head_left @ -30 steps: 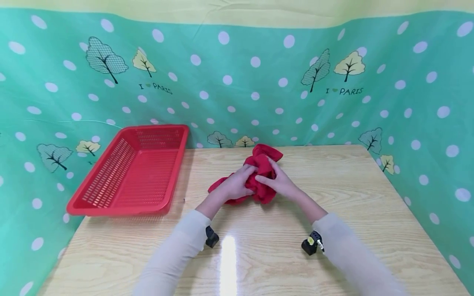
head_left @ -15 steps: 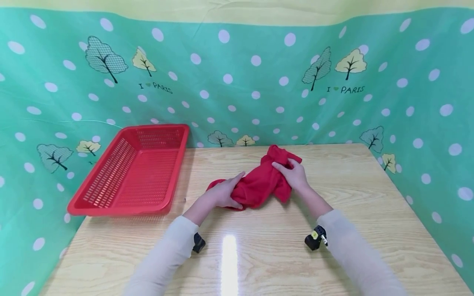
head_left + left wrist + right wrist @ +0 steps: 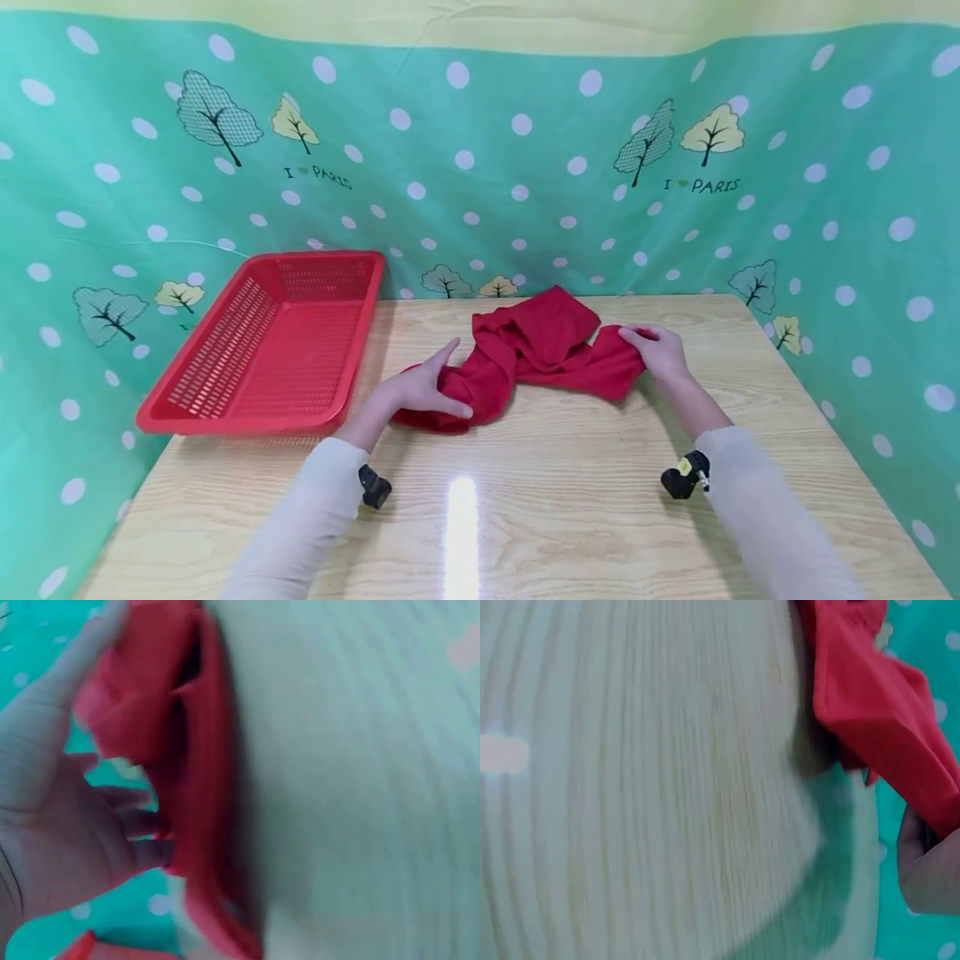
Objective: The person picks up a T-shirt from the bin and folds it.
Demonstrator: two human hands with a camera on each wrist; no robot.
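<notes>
A crumpled red cloth [image 3: 543,337] lies spread sideways across the wooden table, its far corner near the back edge. My right hand [image 3: 660,350] pinches its right end and lifts it a little; the right wrist view shows the red cloth [image 3: 885,712] stretched toward that hand [image 3: 934,866]. At the cloth's left end is my left hand [image 3: 420,387], thumb and fingers spread apart. In the left wrist view, the left hand [image 3: 67,802] has its fingertips against the folded red cloth [image 3: 210,772], and the thumb reaches along it. Part of the cloth is hidden behind the left hand.
A red plastic basket [image 3: 300,358] with slotted walls stands at the table's left, close to my left hand. A green dotted curtain [image 3: 517,158] hangs behind and along both sides of the wooden table [image 3: 570,500].
From a bunched heap between both hands, the cloth has been drawn out sideways. My right hand moved right with its end; my left hand moved left and toward me, its fingers spreading.
</notes>
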